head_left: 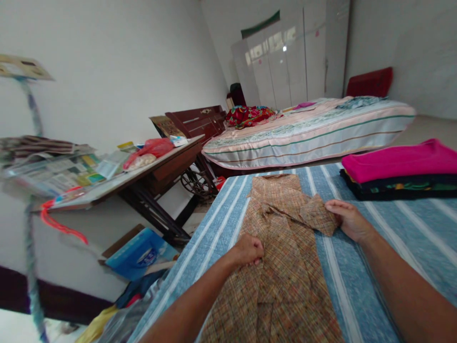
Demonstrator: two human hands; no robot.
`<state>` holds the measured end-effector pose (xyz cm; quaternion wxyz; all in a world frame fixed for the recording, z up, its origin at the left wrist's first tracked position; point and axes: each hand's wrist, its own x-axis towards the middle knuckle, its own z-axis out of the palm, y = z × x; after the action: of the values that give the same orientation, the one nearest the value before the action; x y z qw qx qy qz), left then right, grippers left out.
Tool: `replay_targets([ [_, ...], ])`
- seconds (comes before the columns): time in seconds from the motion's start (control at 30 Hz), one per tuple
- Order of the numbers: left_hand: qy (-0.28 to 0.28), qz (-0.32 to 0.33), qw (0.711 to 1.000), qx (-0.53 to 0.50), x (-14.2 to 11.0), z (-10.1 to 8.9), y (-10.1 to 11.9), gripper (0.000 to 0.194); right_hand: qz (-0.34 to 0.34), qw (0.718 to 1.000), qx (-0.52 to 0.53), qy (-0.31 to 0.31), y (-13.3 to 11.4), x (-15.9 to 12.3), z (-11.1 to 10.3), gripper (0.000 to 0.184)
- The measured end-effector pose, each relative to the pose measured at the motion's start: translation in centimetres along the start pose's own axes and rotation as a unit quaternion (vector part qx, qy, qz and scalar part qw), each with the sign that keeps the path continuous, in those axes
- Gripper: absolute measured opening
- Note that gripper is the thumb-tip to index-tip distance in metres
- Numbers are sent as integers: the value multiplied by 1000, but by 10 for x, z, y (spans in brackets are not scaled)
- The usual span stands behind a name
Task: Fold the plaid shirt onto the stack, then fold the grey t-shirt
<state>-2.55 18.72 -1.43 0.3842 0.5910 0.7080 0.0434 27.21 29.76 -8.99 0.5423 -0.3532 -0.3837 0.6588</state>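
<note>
A brown checked shirt (285, 267) lies spread on a blue bed cover with white stripes (385, 267). One sleeve (317, 214) reaches out to the right, and my right hand (352, 220) pinches its end between thumb and fingers. My left hand (249, 249) rests on the left part of the shirt with its fingers curled onto the cloth, closed on a bit of it. The shirt's lower end runs out of view at the bottom.
Folded clothes with a pink one on top (400, 162) are stacked at the right. A cluttered sewing-machine table (143, 174) stands at the left, a blue box (141, 255) below it. Behind is another bed (303, 143) before a white wardrobe (285, 62).
</note>
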Motion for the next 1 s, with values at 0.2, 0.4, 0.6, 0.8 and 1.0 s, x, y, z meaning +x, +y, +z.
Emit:
replay_targets([
  [0.2,-37,21,999,9,2,3,3,11,1,1000,-3,4,-1,0,0,26],
  [0.4,97,19,991,88,28,-7,22,12,14,1000,24,0,2,3,-4,25],
  [0.6,244,-1,955,169,74,-18,53,30,23,999,27,8,1,2,-2,27],
  [0.8,258,-30,951,168,95,-18,64,20,16,1000,25,7,-1,2,1,27],
  [1.0,229,-33,970,75,118,-20,51,20,8,1000,19,-6,1,5,-2,25],
])
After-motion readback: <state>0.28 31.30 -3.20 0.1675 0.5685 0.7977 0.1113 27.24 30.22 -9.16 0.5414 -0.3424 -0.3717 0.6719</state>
